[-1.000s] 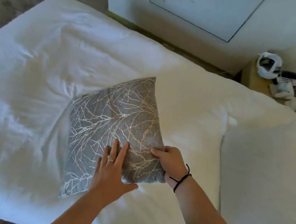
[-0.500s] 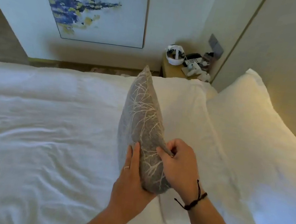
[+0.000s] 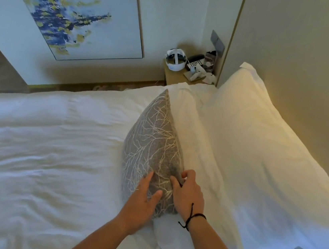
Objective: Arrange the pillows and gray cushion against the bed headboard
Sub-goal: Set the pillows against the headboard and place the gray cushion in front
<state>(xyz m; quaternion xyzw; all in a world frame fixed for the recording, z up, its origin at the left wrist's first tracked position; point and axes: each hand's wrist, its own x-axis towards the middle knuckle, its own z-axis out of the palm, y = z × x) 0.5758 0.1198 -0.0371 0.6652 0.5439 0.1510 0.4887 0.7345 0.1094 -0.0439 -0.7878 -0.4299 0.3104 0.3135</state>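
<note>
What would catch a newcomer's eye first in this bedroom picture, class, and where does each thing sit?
First, the gray cushion with its pale branch pattern, standing on edge mid-bed, the left hand pressing its face and the right hand pinching its near edge. To its right, a white pillow leans on the headboard. On the far wall hangs a blue and yellow painting.

Your view was softly lit, warm glow along the headboard (image 3: 306,59), cool daylight on the bed (image 3: 30,148), soft shadow under the painting (image 3: 73,14), wide-angle bending at edges, slight softness.
</note>
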